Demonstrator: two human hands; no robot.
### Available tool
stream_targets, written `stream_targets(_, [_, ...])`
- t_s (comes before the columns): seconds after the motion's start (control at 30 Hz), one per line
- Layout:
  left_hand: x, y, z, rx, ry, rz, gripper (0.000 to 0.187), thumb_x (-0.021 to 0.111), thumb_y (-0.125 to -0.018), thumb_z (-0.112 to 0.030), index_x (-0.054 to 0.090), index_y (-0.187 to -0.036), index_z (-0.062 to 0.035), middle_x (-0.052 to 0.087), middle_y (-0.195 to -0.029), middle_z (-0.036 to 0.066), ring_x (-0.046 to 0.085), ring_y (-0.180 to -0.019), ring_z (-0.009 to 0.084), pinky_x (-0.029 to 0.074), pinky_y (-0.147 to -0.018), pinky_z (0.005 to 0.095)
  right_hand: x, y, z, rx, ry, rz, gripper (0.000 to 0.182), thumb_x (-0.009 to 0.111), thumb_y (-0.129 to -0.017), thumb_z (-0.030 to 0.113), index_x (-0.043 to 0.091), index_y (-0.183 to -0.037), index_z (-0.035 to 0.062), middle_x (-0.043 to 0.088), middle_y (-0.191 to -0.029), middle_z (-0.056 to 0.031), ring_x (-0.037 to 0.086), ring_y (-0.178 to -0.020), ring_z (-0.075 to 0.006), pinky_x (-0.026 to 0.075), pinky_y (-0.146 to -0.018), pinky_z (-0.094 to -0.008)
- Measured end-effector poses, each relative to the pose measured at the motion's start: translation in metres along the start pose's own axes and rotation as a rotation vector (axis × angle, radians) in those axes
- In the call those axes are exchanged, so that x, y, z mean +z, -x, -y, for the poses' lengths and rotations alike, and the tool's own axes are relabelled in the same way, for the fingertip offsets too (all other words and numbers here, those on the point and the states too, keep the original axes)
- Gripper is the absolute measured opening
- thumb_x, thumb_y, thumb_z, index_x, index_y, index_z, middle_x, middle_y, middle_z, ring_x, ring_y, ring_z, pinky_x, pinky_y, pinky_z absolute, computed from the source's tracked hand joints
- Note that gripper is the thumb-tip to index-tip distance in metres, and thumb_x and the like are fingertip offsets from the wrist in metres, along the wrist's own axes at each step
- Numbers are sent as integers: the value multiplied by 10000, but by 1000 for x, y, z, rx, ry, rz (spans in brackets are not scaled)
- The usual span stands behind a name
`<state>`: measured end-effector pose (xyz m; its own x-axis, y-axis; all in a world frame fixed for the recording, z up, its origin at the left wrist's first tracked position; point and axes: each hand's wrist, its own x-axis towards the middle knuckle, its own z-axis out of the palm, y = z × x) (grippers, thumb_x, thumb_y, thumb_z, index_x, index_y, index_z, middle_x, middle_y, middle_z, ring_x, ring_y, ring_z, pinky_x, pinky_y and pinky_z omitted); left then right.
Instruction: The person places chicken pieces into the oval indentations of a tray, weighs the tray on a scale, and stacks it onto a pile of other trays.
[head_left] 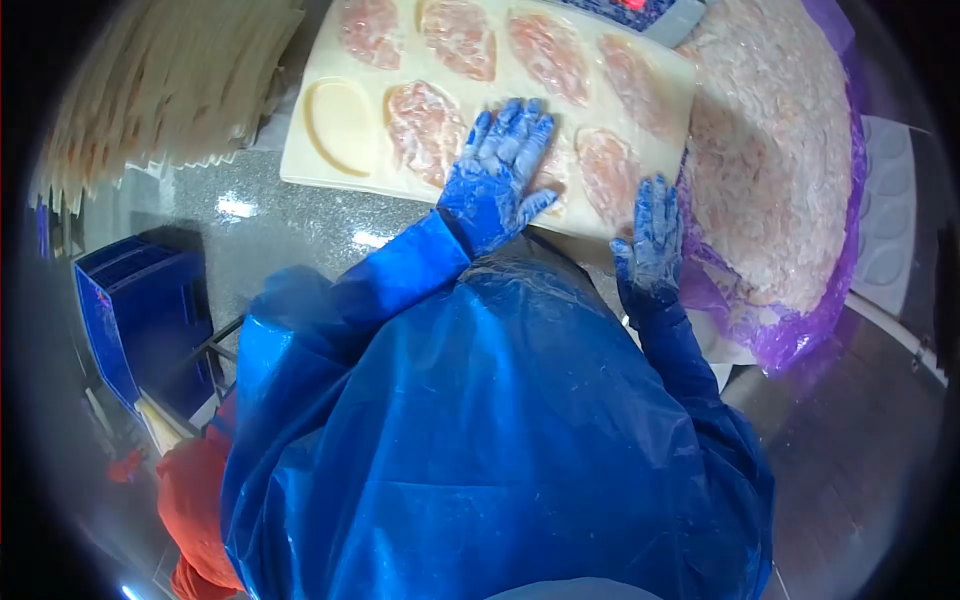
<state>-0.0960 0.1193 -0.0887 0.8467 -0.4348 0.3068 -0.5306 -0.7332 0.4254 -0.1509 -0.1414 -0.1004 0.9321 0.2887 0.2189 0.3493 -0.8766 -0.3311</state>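
A cream moulded tray (pixel 293 150) has oval hollows, most of them filled with pale pink raw meat (pixel 425 130); the hollow at its left end holds none. My left hand (pixel 502 165), in a blue glove smeared white, lies flat with fingers spread over a filled hollow in the near row. By the tray's near right corner is my right hand (pixel 652 235), also gloved and smeared, fingers stretched out and holding nothing. Just right of it, a large mass of raw meat (pixel 775 170) rests on purple plastic film (pixel 790 335).
A blue-and-grey device (pixel 680 18) with a red display stands behind the tray. Stacked pale sheets (pixel 170 80) fill the upper left. Below them is a blue crate (pixel 140 310). Someone's red clothing (pixel 200 500) shows lower left. Another white moulded tray (pixel 885 210) lies far right.
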Motion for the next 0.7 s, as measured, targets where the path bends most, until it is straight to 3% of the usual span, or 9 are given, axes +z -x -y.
stream_targets(0.1, [11, -5, -5, 153, 55, 113, 752, 572, -936, -431, 298, -1520, -44, 281, -1575, 193, 249, -1460, 389, 163, -1196, 524, 3, 4, 4, -60, 163, 22, 726, 521, -904, 399, 354, -1495, 12, 316, -1548, -225, 292, -1404, -481, 244, -1144, -565])
stream_targets(0.17, [7, -13, 0, 141, 6, 155, 754, 555, -939, -441, 288, -1527, -50, 271, -1581, 193, 235, -1467, 387, 151, -1198, 525, -4, 7, 7, -36, 127, 93, 697, 526, -904, 350, 357, -1496, 23, 315, -1554, -210, 277, -1420, -464, 227, -1163, -548])
stream_targets(0.23, [-1, -16, 5, 77, -33, 80, 756, 549, -939, -440, 278, -1533, -58, 269, -1584, 183, 229, -1472, 374, 142, -1201, 524, -10, 10, -4, 52, -135, 29, 687, 544, -895, 323, 369, -1493, 33, 311, -1556, -206, 275, -1429, -437, 217, -1177, -526])
stream_targets(0.3, [3, -13, 2, 101, -31, 58, 749, 554, -937, -428, 284, -1531, -60, 279, -1581, 182, 239, -1468, 377, 156, -1193, 535, -12, -7, -6, 22, -146, -87, 685, 552, -887, 307, 374, -1491, 37, 309, -1558, -203, 271, -1435, -425, 214, -1182, -518])
stream_targets(0.37, [10, -14, 3, 166, 31, 165, 731, 547, -946, -425, 290, -1533, -73, 275, -1584, 179, 240, -1469, 375, 155, -1192, 539, -11, -12, -2, -12, -159, -200, 684, 559, -880, 291, 379, -1490, 40, 307, -1560, -199, 268, -1440, -412, 212, -1186, -510])
stream_targets(0.43, [8, -15, 3, 128, -19, 99, 721, 539, -954, -429, 287, -1537, -86, 270, -1589, 166, 237, -1472, 363, 148, -1198, 527, -13, -11, 4, -26, 58, -64, 673, 579, -867, 245, 392, -1482, 44, 325, -1551, -198, 267, -1445, -403, 213, -1186, -513])
stream_targets(0.57, [3, -9, -16, 188, 79, 149, 717, 554, -951, -405, 280, -1544, -110, 256, -1601, 134, 198, -1491, 331, 130, -1211, 505, -13, 44, -5, -63, 111, 145, 646, 614, -856, 225, 441, -1452, 47, 378, -1521, -189, 297, -1435, -398, 240, -1177, -524])
stream_targets(0.63, [9, -7, -19, 216, 80, 270, 724, 563, -943, -390, 273, -1547, -116, 231, -1612, 123, 164, -1503, 317, 109, -1218, 497, -22, 54, -10, 28, 171, 32, 585, 611, -876, 245, 493, -1417, 57, 430, -1489, -174, 337, -1418, -391, 276, -1159, -535])
stream_targets(0.7, [12, -9, -23, 176, 109, 230, 743, 581, -922, -381, 279, -1545, -112, 224, -1616, 118, 152, -1507, 305, 103, -1221, 492, -28, 35, 9, 101, 125, -52, 551, 599, -889, 261, 522, -1402, 77, 453, -1476, -160, 353, -1411, -384, 293, -1149, -541])
